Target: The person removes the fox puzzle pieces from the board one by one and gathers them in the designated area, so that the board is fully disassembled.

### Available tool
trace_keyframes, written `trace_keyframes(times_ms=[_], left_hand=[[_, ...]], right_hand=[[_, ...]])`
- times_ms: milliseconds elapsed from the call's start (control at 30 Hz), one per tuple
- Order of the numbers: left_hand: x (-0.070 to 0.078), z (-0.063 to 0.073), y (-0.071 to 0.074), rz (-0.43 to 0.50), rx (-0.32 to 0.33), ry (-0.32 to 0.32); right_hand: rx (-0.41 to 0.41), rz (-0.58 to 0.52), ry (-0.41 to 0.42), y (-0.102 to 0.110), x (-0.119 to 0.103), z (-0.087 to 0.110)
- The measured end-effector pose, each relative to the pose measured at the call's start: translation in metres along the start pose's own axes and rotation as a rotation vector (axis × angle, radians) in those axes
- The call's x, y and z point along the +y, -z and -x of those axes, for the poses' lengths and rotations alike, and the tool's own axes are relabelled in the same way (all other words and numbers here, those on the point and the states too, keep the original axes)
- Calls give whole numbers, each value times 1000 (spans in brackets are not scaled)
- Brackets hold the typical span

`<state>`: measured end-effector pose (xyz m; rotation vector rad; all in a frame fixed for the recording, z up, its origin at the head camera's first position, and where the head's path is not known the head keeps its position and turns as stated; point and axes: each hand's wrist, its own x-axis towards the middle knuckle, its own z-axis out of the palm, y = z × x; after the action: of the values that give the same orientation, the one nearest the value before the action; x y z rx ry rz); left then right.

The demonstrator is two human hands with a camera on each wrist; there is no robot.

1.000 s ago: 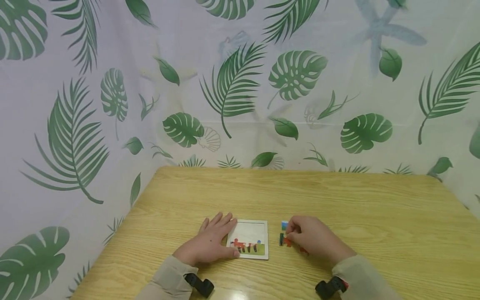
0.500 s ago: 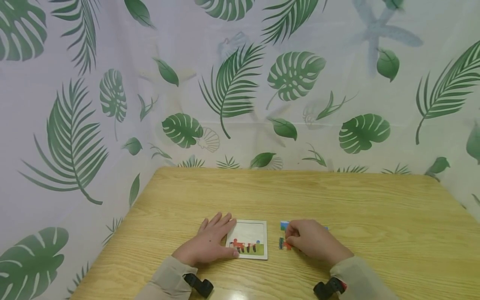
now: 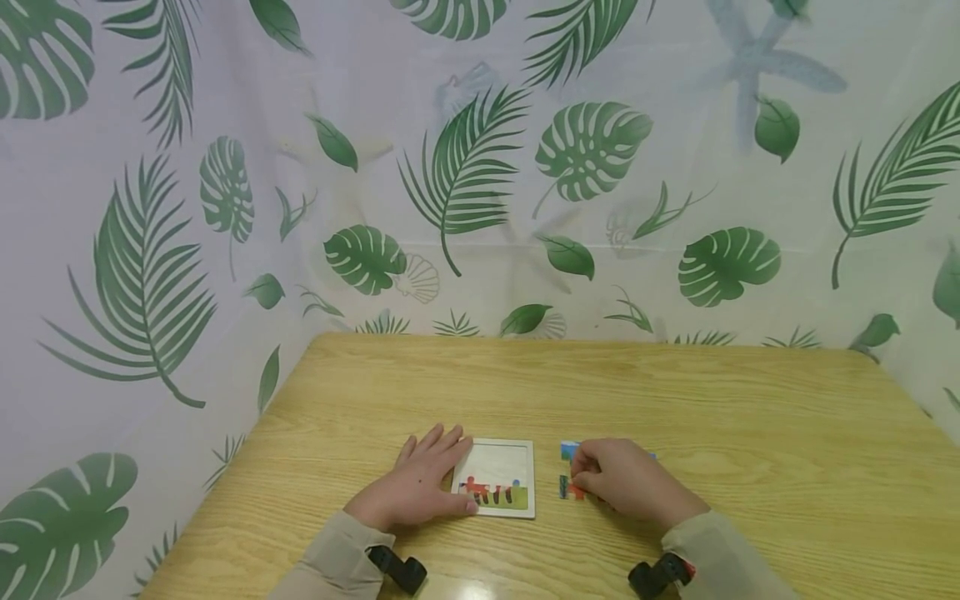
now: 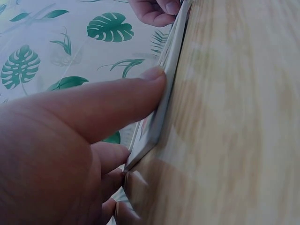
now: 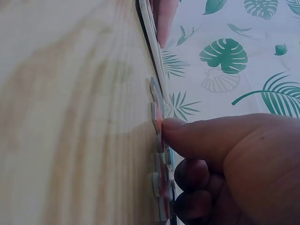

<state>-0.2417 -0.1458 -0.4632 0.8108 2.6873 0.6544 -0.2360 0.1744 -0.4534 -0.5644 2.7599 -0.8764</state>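
Right hand (image 3: 628, 479), thumb and forefinger pinched on the red puzzle piece (image 3: 576, 492), has shifted slightly with it toward the near side of the counter (image 3: 480, 392); piece sits just off the tray (image 3: 531, 479)'s right edge. Left hand (image 3: 420, 487) lies spread on the tray's left edge. My read: just repositioning, fitted strip (image 3: 512, 498) at tray's near edge unchanged.

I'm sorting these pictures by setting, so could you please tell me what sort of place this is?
It looks like an indoor tabletop work corner, perhaps screened off for recording: a wood-grain table against a leaf-printed backdrop, with a small puzzle frame on it.
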Motion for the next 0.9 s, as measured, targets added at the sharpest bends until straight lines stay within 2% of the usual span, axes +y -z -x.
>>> trace_keyframes(times_ms=[467,900], left_hand=[[1,-1,-2,-5,-1,11],[3,1,0,13,12,3]], right_hand=[[27,-48,1,1,-6,1],[46,-35,13,-13,-19,-14]])
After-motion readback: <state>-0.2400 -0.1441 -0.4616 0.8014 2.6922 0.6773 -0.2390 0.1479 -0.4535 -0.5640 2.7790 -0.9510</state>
